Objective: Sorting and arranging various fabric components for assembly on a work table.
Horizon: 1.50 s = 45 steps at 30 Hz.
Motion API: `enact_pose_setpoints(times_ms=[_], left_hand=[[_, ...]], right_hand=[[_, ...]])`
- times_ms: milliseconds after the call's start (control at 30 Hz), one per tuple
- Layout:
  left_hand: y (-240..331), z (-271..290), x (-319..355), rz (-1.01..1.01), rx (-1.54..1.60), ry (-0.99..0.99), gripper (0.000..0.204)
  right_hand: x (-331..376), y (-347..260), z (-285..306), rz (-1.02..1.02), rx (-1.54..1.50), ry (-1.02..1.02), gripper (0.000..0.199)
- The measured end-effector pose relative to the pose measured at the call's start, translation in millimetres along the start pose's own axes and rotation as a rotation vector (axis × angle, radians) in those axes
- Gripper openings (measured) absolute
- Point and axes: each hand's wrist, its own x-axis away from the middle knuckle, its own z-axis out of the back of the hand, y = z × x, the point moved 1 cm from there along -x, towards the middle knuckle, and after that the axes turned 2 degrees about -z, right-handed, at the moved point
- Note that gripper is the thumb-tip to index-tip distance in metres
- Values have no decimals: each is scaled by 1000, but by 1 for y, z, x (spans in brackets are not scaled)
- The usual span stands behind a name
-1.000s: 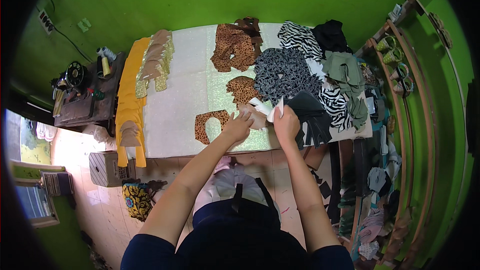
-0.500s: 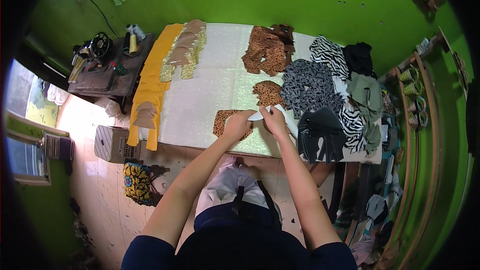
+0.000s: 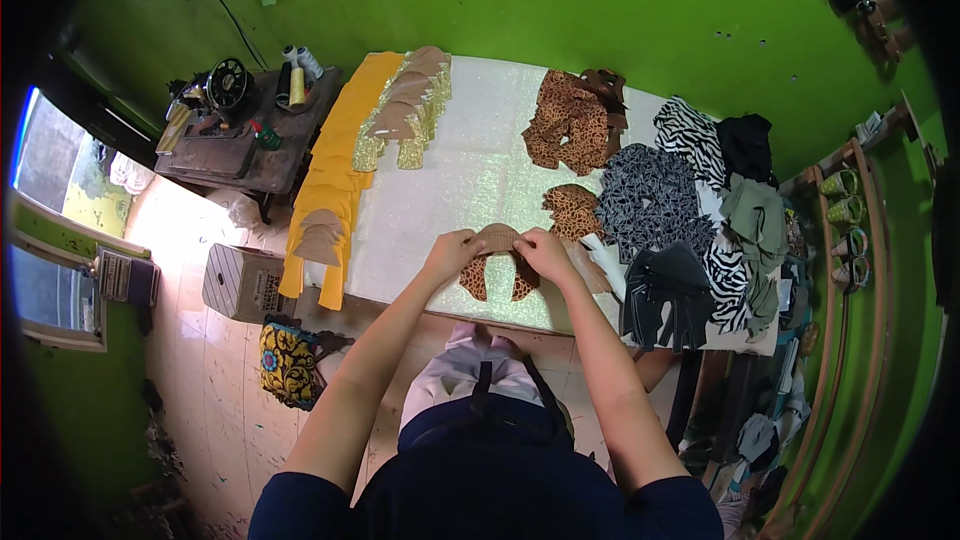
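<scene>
My left hand (image 3: 452,251) and my right hand (image 3: 540,250) each pinch one end of a small curved brown cut piece (image 3: 497,236). It is held just above a leopard-print horseshoe-shaped piece (image 3: 492,280) that lies flat near the front edge of the glittery pale-green table (image 3: 470,155). A second leopard-print piece (image 3: 573,210) lies just behind my right hand.
A pile of leopard cloth (image 3: 572,120), grey patterned cloth (image 3: 650,202), zebra cloth (image 3: 690,135) and black pieces (image 3: 668,290) fill the table's right. Yellow fabric (image 3: 335,165) and stacked gold-edged cut pieces (image 3: 410,105) lie left. A sewing machine table (image 3: 235,130) and a box (image 3: 240,285) stand further left.
The view has swung right to left, so the table sits more central. My hands have come down onto the near leopard piece and now hold the brown piece over it.
</scene>
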Motion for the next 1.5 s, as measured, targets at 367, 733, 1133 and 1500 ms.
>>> enact_pose_setpoints(times_ms=[367,733,1133,1500], left_hand=[[-33,-16,-8,-2,40,51,20],[-22,-16,-9,-40,-227,8,23],[-27,-21,-2,-69,-492,232,36],[-18,-33,1,-143,-362,184,31]], right_hand=[[7,0,-18,-399,123,-25,27],[2,-43,-18,-350,673,122,36],[48,-14,-41,173,618,-226,68],[41,-14,-16,-27,256,-96,54]])
